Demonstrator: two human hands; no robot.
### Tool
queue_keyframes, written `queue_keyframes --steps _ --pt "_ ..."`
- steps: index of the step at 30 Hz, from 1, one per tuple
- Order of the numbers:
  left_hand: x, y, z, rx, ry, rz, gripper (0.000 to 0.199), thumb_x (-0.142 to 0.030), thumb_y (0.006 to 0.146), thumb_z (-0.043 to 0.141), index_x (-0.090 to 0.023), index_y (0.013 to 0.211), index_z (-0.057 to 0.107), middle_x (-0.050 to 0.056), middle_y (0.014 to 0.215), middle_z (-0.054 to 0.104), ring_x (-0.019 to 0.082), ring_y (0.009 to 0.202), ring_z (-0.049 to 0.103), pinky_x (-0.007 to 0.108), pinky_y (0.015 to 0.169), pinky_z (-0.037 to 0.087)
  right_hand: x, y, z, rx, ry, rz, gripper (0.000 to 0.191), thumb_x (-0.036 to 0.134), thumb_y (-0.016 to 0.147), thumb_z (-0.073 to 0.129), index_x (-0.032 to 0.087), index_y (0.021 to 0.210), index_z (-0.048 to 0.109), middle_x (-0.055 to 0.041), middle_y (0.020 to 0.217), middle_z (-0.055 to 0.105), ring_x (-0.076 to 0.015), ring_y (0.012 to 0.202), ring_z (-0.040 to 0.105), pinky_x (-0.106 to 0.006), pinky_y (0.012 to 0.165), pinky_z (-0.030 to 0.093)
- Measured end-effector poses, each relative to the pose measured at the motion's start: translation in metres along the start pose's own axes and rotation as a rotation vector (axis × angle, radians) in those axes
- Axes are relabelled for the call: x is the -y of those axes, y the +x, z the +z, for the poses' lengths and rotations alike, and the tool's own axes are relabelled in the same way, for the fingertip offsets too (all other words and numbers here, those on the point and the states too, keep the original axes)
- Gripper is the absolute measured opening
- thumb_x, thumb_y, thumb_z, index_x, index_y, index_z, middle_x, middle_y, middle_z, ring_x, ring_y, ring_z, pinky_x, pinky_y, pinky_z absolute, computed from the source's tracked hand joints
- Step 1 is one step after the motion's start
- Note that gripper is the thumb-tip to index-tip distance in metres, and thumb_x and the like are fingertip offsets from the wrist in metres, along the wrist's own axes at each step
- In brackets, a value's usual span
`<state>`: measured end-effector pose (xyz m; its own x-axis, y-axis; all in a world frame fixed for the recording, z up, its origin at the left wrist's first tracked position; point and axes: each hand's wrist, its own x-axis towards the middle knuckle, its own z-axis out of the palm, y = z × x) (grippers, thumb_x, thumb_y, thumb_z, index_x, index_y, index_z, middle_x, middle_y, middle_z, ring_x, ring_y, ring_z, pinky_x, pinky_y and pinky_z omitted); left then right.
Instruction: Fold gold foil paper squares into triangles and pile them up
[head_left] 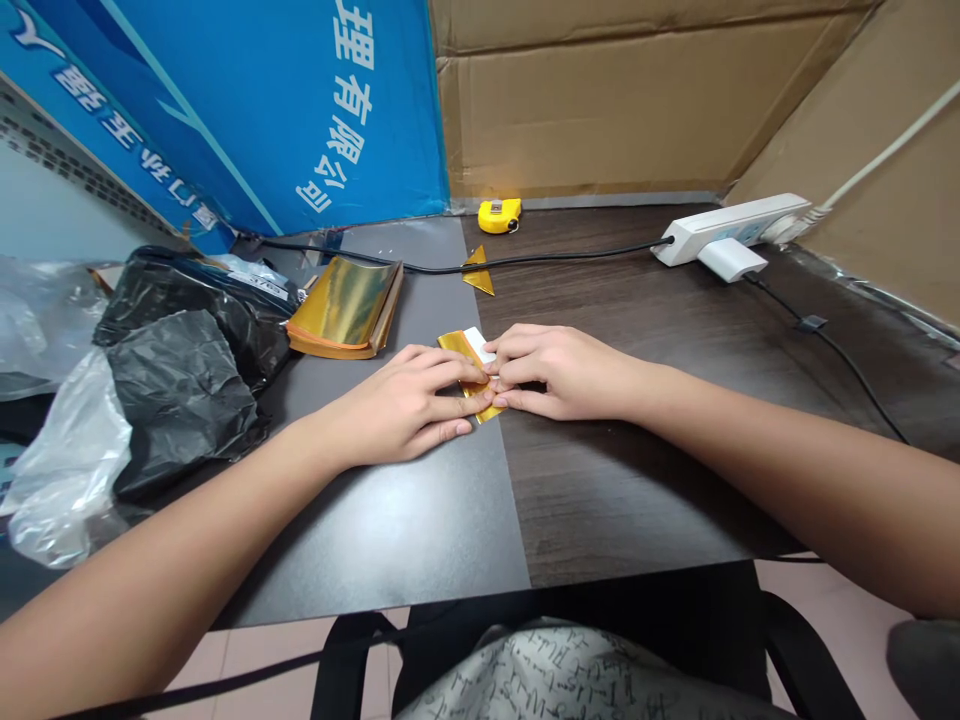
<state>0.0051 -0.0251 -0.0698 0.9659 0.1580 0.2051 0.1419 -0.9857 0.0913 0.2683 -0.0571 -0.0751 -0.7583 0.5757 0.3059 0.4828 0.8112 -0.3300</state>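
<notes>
Gold paper sits nearside of the tape measure; my left grip spreads unclenched over it, my right grip touches it, whether pinching I can't tell.

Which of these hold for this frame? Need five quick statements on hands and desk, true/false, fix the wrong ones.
1. Both the left hand and the right hand touch the gold paper. True.
2. The tape measure lies inside a plastic bag. False: it sits on the desk, near the cardboard.
3. The black cable crosses the gold triangle. True.
4. Nothing is plugged into the power strip. False: a white adapter is plugged in.
5. The stack of gold sheets is right of both hands. False: it is on the left side, beside the bags.
</notes>
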Motion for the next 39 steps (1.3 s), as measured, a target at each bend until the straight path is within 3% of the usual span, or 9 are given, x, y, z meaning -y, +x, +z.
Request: queue_keyframes --steps 7,11,16,27,34,39 --pt "-0.001 -0.002 -0.005 -0.052 -0.043 0.058 0.037 -0.045 0.099 0.058 -0.025 0.127 0.071 0.013 0.138 0.057 0.032 0.135 0.043 0.052 0.113 0.041 0.002 0.0 0.002 0.025 0.002 0.078 0.022 0.036 0.101 0.059 0.021 0.105 0.075 -0.0073 0.103 0.072 -0.0248 0.103 0.063 -0.037 0.087 0.052" --pt "-0.001 -0.003 -0.005 -0.051 -0.077 0.051 0.031 -0.041 0.098 0.06 -0.026 0.121 0.075 0.013 0.137 0.058 0.032 0.134 0.043 0.052 0.112 0.042 0.002 0.0 0.001 0.042 -0.026 0.048 0.023 0.035 0.101 0.058 0.022 0.103 0.077 -0.0075 0.104 0.072 -0.025 0.105 0.062 -0.037 0.087 0.052" --pt "0.007 -0.004 -0.004 -0.108 -0.015 -0.027 0.024 -0.037 0.098 0.062 -0.034 0.115 0.078 0.01 0.135 0.057 0.031 0.132 0.045 0.052 0.11 0.045 0.001 0.0 0.001 0.037 -0.051 0.025 0.025 0.034 0.102 0.057 0.023 0.105 0.079 -0.0085 0.106 0.071 -0.0249 0.107 0.062 -0.037 0.086 0.053" --pt "0.017 -0.009 -0.005 -0.135 0.194 -0.248 0.032 -0.042 0.102 0.052 -0.031 0.108 0.081 0.011 0.131 0.06 0.035 0.135 0.049 0.052 0.107 0.047 0.0 -0.001 0.003 0.032 -0.051 0.03 0.028 0.037 0.103 0.055 0.024 0.106 0.079 -0.0082 0.106 0.073 -0.0237 0.105 0.063 -0.036 0.086 0.053" --pt "0.025 -0.012 -0.007 -0.081 0.328 -0.488 0.029 -0.04 0.1 0.057 -0.032 0.118 0.078 0.012 0.138 0.058 0.038 0.136 0.047 0.055 0.101 0.046 0.001 -0.002 0.003 0.031 -0.039 0.046 0.024 0.034 0.102 0.058 0.024 0.104 0.08 -0.0072 0.107 0.073 -0.0239 0.108 0.064 -0.036 0.087 0.054" --pt "0.023 -0.011 -0.007 -0.124 0.408 -0.485 0.032 -0.039 0.101 0.053 -0.027 0.116 0.079 0.013 0.137 0.059 0.037 0.133 0.048 0.054 0.101 0.046 0.0 -0.002 0.004 0.025 -0.057 0.031 0.024 0.033 0.102 0.058 0.025 0.106 0.08 -0.0072 0.106 0.072 -0.024 0.109 0.064 -0.036 0.085 0.054"
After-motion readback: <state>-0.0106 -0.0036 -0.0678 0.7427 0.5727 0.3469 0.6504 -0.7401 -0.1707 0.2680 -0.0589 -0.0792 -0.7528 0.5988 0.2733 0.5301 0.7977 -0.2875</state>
